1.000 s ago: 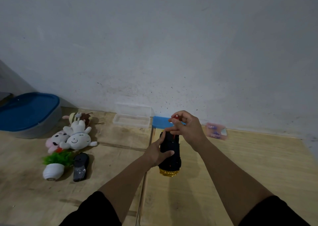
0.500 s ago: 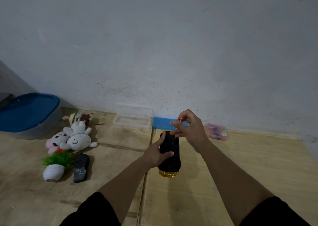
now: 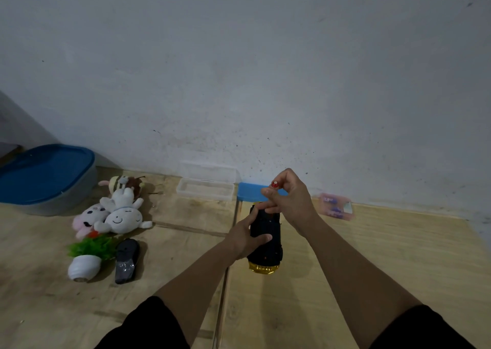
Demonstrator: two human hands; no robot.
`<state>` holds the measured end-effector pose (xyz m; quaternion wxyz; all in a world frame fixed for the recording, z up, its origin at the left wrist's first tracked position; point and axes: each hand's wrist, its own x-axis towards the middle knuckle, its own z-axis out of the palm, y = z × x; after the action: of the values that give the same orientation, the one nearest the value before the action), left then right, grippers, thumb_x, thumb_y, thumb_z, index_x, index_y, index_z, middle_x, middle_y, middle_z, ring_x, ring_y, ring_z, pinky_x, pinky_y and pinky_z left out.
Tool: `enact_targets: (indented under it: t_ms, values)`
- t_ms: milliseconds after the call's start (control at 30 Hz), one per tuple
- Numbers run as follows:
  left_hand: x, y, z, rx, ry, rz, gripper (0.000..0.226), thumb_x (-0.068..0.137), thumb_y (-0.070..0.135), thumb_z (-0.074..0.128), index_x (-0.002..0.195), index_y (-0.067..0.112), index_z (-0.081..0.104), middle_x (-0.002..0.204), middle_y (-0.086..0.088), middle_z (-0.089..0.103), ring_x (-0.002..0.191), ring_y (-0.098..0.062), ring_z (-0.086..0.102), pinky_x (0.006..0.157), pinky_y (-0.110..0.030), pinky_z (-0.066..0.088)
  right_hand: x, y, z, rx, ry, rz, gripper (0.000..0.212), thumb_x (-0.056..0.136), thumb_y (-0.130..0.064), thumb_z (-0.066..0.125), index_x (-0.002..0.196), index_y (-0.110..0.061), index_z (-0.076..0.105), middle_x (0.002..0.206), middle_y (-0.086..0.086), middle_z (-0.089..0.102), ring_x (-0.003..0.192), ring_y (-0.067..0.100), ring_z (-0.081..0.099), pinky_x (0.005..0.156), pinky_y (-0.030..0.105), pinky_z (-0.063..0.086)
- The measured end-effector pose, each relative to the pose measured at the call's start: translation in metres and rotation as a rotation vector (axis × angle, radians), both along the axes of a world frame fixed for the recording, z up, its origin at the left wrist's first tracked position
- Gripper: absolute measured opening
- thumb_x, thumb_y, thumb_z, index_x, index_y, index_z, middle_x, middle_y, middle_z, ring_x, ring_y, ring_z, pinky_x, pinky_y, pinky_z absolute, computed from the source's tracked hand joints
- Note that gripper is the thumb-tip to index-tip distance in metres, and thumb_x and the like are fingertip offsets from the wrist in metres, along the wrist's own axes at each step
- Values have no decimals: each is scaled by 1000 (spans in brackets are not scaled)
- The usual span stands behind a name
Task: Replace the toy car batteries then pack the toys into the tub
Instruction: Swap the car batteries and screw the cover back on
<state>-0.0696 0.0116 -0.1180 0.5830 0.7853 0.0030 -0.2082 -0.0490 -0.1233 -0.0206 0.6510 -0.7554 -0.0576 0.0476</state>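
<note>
The left hand [image 3: 245, 238] grips the black toy car [image 3: 265, 238], fingers curled round its body, holding it near the middle of the wooden desk [image 3: 372, 255] with its gold end toward the person. Just above the car's far end, the right hand [image 3: 289, 202] pinches a small red-tipped battery [image 3: 274, 184] between thumb and fingertips, lifted clear of the car. Well off to the left by the wall sits the grey tub [image 3: 53, 202] with its blue lid [image 3: 45, 172] on. Between tub and car lie the soft toys [image 3: 117, 213], a little potted plant [image 3: 86, 258] tipped on its side, and a dark remote [image 3: 127, 261]. Against the wall stand a clear plastic box [image 3: 206, 187], a blue box [image 3: 249, 191] partly behind the right hand, and a pink packet [image 3: 336, 206].
</note>
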Motion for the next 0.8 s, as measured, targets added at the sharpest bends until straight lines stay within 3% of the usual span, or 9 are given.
enact_targets:
  t_ms: [167, 267, 367, 433, 533, 633, 733, 800]
  values:
    - [0, 7, 5, 7, -43, -43, 90, 81, 40, 69, 148, 39, 10, 134, 2, 51, 120, -23, 53, 98, -39, 49, 0, -3, -2, 3, 6, 70, 17, 97, -17, 47, 111, -20, 55, 105, 11, 58, 79, 20, 72, 70, 24, 58]
    - [-3, 8, 4, 21, -25, -37, 90, 83, 35, 69, 148, 38, 7, 139, -1, 49, 123, -23, 51, 100, -39, 47, 2, -5, -4, -82, -33, -12, 8, 87, -12, 63, 93, -17, 60, 98, 11, 63, 65, 21, 71, 60, 26, 57]
    - [-5, 11, 1, 12, -13, -36, 92, 82, 34, 70, 148, 39, 5, 141, -1, 47, 125, -23, 49, 102, -40, 45, 7, -9, -9, -253, -153, -141, 25, 74, -16, 77, 78, -15, 53, 77, -3, 58, 57, 7, 54, 54, 20, 42]
    - [-5, 13, 0, 6, -18, -49, 94, 80, 38, 71, 148, 41, 6, 142, 0, 47, 125, -23, 50, 103, -43, 44, 8, -11, -12, -317, -196, -154, 24, 75, -21, 76, 86, -16, 55, 76, -7, 54, 60, 3, 48, 59, 16, 38]
    - [-6, 13, 1, 13, -31, -63, 96, 75, 48, 73, 145, 47, 7, 142, 3, 47, 125, -22, 50, 103, -44, 44, 8, -8, -16, -362, -196, -128, 20, 83, -24, 69, 102, -17, 65, 97, 4, 62, 65, 2, 56, 57, 3, 40]
    - [-7, 13, 3, -11, -40, -59, 102, 62, 61, 71, 142, 53, 9, 140, 8, 47, 124, -20, 51, 102, -42, 45, 11, -3, -17, -380, -191, -134, 24, 89, -25, 61, 110, -15, 64, 99, 9, 65, 66, 4, 60, 57, 1, 41]
    - [-3, 17, 4, 12, -81, -42, 94, 73, 51, 72, 140, 56, 5, 146, 5, 42, 126, -21, 49, 103, -42, 45, 11, -1, -18, -398, -199, -140, 29, 93, -25, 53, 122, -25, 58, 98, 4, 57, 82, 10, 58, 76, 15, 50]
    - [0, 21, 5, 7, -89, -5, 96, 80, 36, 72, 139, 58, 0, 148, 5, 38, 121, -20, 53, 102, -40, 46, 8, -2, -23, -519, -227, -105, 31, 93, -26, 53, 123, -31, 57, 89, 2, 55, 72, 5, 52, 71, 16, 46]
